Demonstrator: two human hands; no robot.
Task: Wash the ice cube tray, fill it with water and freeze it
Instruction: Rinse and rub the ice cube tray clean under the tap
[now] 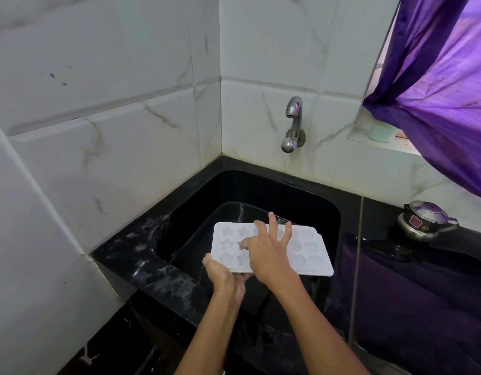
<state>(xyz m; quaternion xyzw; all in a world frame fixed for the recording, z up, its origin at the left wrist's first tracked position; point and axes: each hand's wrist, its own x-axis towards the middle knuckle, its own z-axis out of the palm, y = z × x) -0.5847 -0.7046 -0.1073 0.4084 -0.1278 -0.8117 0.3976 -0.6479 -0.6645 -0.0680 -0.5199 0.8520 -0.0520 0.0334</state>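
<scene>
A white ice cube tray (pixel 312 253) with star and heart shaped cavities is held level over the black sink (pixel 261 190). My left hand (pixel 226 280) grips its near left edge from below, thumb on the rim. My right hand (pixel 269 253) lies on top of the tray with fingers spread, fingertips pressing into the cavities. A thin trickle of water falls from the tray's near left corner. The metal tap (pixel 293 123) on the tiled wall behind the sink shows no running water.
Wet black stone counter (pixel 158 272) surrounds the sink. A small steel pressure cooker (pixel 423 220) stands on the counter at the right. A purple curtain (pixel 437 85) hangs over the window sill, where a pale green cup (pixel 381 131) sits. White tiled walls close the left and back.
</scene>
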